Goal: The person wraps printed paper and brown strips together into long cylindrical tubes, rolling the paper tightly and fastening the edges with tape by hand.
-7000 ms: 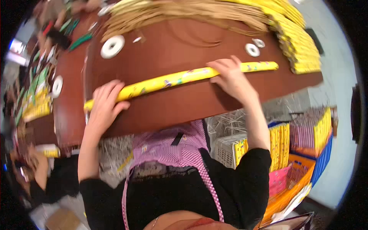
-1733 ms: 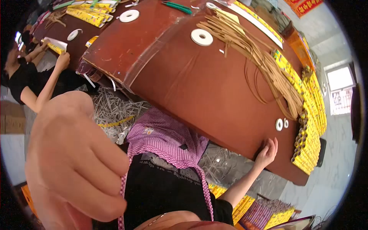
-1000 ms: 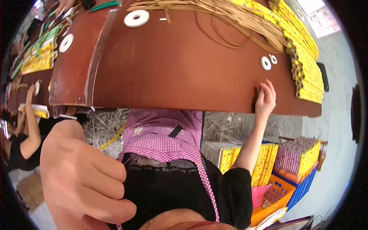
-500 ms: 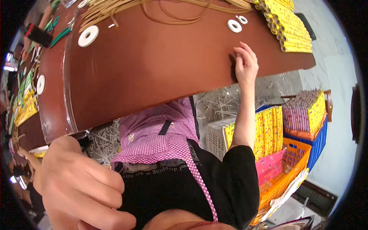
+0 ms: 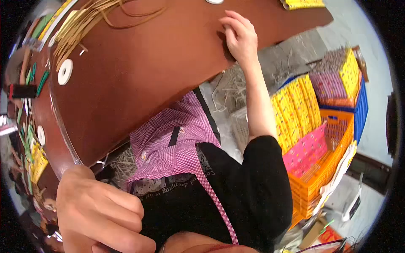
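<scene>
Close to the camera at the lower left, my left hand (image 5: 103, 211) has its fingers curled; whatever it may hold is hidden. My right hand (image 5: 241, 37) hovers or rests by the front edge of the brown table (image 5: 139, 63), fingers loosely bent and apart, nothing in it. Left of it on the table lie thin brown strips (image 5: 84, 25) and a white tape roll (image 5: 65, 72). Another white roll (image 5: 214, 1) shows at the top edge, above my right hand.
An orange crate (image 5: 318, 185) with a pink patterned sheet and yellow patterned rolls (image 5: 297, 111) stands at the right. Behind it, a blue crate (image 5: 361, 109) bears stacked rolls. Paper shreds (image 5: 122, 164) lie under the table. Green scissors (image 5: 42, 83) lie at the left.
The yellow patterned tube that lay under both hands is gone from view. My left hand has come up near the camera and curled. The view has swung toward the crates at the right.
</scene>
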The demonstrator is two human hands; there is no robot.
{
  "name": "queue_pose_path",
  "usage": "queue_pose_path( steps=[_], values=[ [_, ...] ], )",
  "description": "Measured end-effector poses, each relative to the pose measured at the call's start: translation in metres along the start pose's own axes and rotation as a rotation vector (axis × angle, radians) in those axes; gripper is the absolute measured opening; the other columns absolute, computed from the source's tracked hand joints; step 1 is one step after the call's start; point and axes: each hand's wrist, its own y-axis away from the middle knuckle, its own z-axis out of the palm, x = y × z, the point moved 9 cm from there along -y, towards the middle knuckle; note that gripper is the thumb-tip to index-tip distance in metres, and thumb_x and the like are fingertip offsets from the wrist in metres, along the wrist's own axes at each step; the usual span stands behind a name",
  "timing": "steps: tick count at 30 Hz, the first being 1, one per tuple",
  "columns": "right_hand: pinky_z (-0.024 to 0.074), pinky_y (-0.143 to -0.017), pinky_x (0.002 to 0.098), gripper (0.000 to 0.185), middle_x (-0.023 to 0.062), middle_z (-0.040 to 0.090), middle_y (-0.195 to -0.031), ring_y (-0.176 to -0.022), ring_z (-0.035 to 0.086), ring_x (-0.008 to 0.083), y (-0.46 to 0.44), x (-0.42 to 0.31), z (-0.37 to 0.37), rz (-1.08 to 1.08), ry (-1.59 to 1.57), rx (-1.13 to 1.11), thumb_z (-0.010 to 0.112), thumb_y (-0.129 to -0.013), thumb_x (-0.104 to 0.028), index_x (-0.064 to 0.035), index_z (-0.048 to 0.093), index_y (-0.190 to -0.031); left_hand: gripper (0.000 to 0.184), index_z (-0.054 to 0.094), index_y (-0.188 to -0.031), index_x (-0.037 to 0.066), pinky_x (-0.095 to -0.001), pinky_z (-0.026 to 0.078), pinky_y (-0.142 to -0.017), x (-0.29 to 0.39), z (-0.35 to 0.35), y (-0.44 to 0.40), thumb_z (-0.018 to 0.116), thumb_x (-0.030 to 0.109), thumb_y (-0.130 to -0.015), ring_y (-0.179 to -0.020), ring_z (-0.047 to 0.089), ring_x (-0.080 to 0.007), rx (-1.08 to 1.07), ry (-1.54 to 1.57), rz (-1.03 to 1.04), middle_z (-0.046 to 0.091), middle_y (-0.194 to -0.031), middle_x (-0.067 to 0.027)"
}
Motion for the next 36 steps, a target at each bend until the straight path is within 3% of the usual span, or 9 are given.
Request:
queue_pose_path(
  steps=[5,7,10,12,20,23,25,31,36],
  values=[
    [0.0478,-0.095,0.0409,0.028,0.0137,0.068,-0.117,-0.108,0.062,0.0334,0.017,0.001,-0.019,-0.169,-0.142,0.3,0.06,-0.077,0.005,-0.007,0.07,-0.1,0.01,0.053,-0.107,0.004,-0.0373,0.054,-0.065,-0.026,0.0,-0.011,0.053,0.013,-0.101,-0.061,0.063,-0.0251,-0.004,0.117,-0.071,0.07,-0.091,-0.0255],
    [0.0485,-0.092,0.0394,0.027,0.0115,0.07,-0.111,-0.103,0.064,0.0306,0.028,0.001,-0.039,-0.039,-0.147,0.383,0.059,-0.077,0.005,-0.0076,0.07,-0.098,0.023,0.055,-0.109,0.005,-0.0376,0.054,-0.065,-0.045,-0.02,-0.009,0.066,0.022,-0.096,-0.061,0.065,-0.0243,0.306,0.009,-0.287,0.07,-0.089,-0.0206],
    [0.0525,-0.082,0.0305,0.03,0.0117,0.069,-0.101,-0.095,0.066,0.0259,0.071,-0.001,-0.078,0.069,-0.123,0.507,0.058,-0.079,0.013,-0.0041,0.069,-0.102,0.038,0.065,-0.083,0.001,-0.0338,0.048,-0.056,-0.072,-0.035,0.009,0.087,0.03,-0.074,-0.059,0.062,-0.0241,0.041,-0.116,-0.436,0.069,-0.084,-0.0143],
    [0.0517,-0.084,0.0311,0.031,0.0136,0.067,-0.104,-0.097,0.065,0.0254,0.127,0.021,-0.084,0.215,-0.105,0.552,0.059,-0.081,0.014,-0.0027,0.068,-0.104,0.034,0.063,-0.083,-0.001,-0.031,0.045,-0.057,-0.081,-0.049,0.03,0.08,0.028,-0.083,-0.062,0.059,-0.0209,0.553,-0.306,-0.442,0.065,-0.076,-0.0138],
    [0.052,-0.086,0.0404,0.021,0.0163,0.07,-0.094,-0.092,0.067,0.0331,0.43,0.199,-0.128,0.92,0.478,0.175,0.06,-0.081,0.003,-0.0008,0.069,-0.099,0.031,0.057,-0.099,-0.002,-0.0238,0.04,-0.058,-0.112,-0.091,0.081,0.066,0.028,-0.095,-0.066,0.05,-0.0139,0.919,-0.476,-0.747,0.055,-0.078,-0.0088],
    [0.0488,-0.084,0.0481,0.02,0.0194,0.069,-0.095,-0.092,0.063,0.0386,0.473,0.211,-0.172,0.887,0.608,0.116,0.063,-0.08,-0.005,-0.0036,0.069,-0.099,0.032,0.057,-0.099,-0.002,-0.0233,0.04,-0.059,-0.112,-0.096,0.088,0.065,0.029,-0.096,-0.066,0.05,-0.0142,1.004,-0.527,-0.753,0.053,-0.079,-0.0082],
    [0.0469,-0.086,0.0491,0.027,0.0174,0.067,-0.104,-0.099,0.062,0.0357,0.508,0.235,-0.175,1.092,0.794,-0.21,0.066,-0.08,-0.01,-0.0057,0.067,-0.106,0.031,0.057,-0.099,-0.002,-0.0236,0.04,-0.06,-0.112,-0.101,0.097,0.064,0.028,-0.097,-0.066,0.049,-0.014,1.029,-0.517,-0.758,0.053,-0.079,-0.0082],
    [0.047,-0.087,0.049,0.036,0.0145,0.063,-0.108,-0.105,0.059,0.0333,0.524,0.246,-0.164,1.079,0.947,-0.499,0.074,-0.074,-0.018,-0.007,0.063,-0.107,0.026,0.057,-0.1,-0.002,-0.0265,0.041,-0.064,-0.111,-0.1,0.113,0.061,0.024,-0.099,-0.063,0.047,-0.0135,1.091,-0.502,-0.757,0.053,-0.08,-0.0083],
    [0.0464,-0.083,0.0488,0.025,0.0138,0.062,-0.1,-0.098,0.059,0.0338,0.537,0.271,-0.155,0.946,1.052,-0.64,0.063,-0.08,-0.014,-0.0052,0.061,-0.103,0.024,0.057,-0.103,0.0,-0.028,0.042,-0.065,-0.108,-0.099,0.128,0.059,0.023,-0.1,-0.062,0.047,-0.013,1.109,-0.479,-0.785,0.053,-0.081,-0.0082]
  ],
)
